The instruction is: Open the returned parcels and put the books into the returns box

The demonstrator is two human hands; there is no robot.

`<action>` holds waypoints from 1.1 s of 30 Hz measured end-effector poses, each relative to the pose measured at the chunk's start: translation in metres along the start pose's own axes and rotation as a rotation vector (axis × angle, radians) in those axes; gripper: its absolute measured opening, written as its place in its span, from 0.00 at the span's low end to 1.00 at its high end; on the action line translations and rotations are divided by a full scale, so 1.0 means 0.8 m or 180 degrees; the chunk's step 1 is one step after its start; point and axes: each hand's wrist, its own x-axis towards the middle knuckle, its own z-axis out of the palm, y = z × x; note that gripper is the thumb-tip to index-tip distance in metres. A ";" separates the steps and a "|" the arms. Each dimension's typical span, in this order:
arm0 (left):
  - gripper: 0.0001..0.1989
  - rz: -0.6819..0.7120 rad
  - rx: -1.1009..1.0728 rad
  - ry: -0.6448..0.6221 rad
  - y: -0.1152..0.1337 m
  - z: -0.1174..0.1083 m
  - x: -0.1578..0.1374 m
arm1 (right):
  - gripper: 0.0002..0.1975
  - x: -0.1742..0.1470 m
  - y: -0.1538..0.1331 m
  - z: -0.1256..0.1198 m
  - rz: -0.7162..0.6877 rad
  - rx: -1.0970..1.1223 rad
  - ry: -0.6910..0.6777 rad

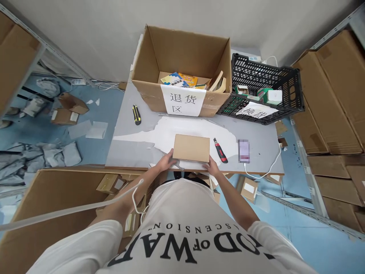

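Note:
A small brown cardboard box (191,148) is at the front edge of the table, its long side toward me. My left hand (166,160) grips its left end and my right hand (211,166) its near right corner. Both hands are closed on the box, with some fingers hidden beneath or behind it. Just right of the box lies a red and black utility knife (220,150). Farther off to the left is a yellow and black utility knife (137,115). A phone (244,151) with a white cable rests at the right.
At the back stands a large open carton (152,89) with booklets inside and a paper sign on its front. Beside it, a black plastic crate (293,93) holds small boxes. A big open carton (71,172) sits below the table's left front. Stacked cartons (327,99) line the right.

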 end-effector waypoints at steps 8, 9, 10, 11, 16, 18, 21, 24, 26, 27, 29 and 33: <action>0.31 0.0034 0.0213 0.0270 0.043 0.006 -0.003 | 0.23 0.003 -0.050 -0.001 -0.0222 -0.0301 0.0067; 0.31 0.0014 0.0417 0.0290 0.054 0.003 -0.005 | 0.23 0.003 -0.061 -0.005 -0.0265 -0.0476 0.0109; 0.30 -0.0028 0.0649 0.0318 0.064 0.000 -0.006 | 0.23 0.003 -0.072 -0.009 -0.0270 -0.0668 0.0164; 0.29 -0.0085 0.0886 0.0363 0.075 -0.001 -0.007 | 0.24 0.003 -0.083 -0.012 -0.0225 -0.0867 0.0224; 0.29 -0.0452 0.1571 0.0620 0.105 0.002 -0.001 | 0.27 0.007 -0.122 -0.018 0.0345 -0.1543 0.0245; 0.30 -0.0543 0.1542 0.0618 0.104 0.004 0.003 | 0.26 0.011 -0.128 -0.018 0.0450 -0.1577 0.0198; 0.30 -0.0623 0.1358 0.0645 0.098 0.003 0.008 | 0.25 0.022 -0.130 -0.018 0.0550 -0.1608 0.0241; 0.29 -0.0728 0.1115 0.0675 0.093 0.002 0.015 | 0.26 0.033 -0.125 -0.019 0.0698 -0.1399 0.0221; 0.29 -0.0793 0.0999 0.0702 0.091 0.001 0.019 | 0.26 0.039 -0.120 -0.020 0.0787 -0.1083 0.0203; 0.29 -0.0812 0.0954 0.0712 0.090 0.000 0.020 | 0.26 0.040 -0.117 -0.020 0.0830 -0.0908 0.0200; 0.30 -0.0856 0.0879 0.0716 0.085 -0.002 0.021 | 0.27 0.039 -0.112 -0.021 0.0897 -0.0554 0.0210; 0.34 -0.0958 0.0585 0.0733 0.065 -0.006 0.019 | 0.27 0.032 -0.099 -0.022 0.0914 0.0150 0.0238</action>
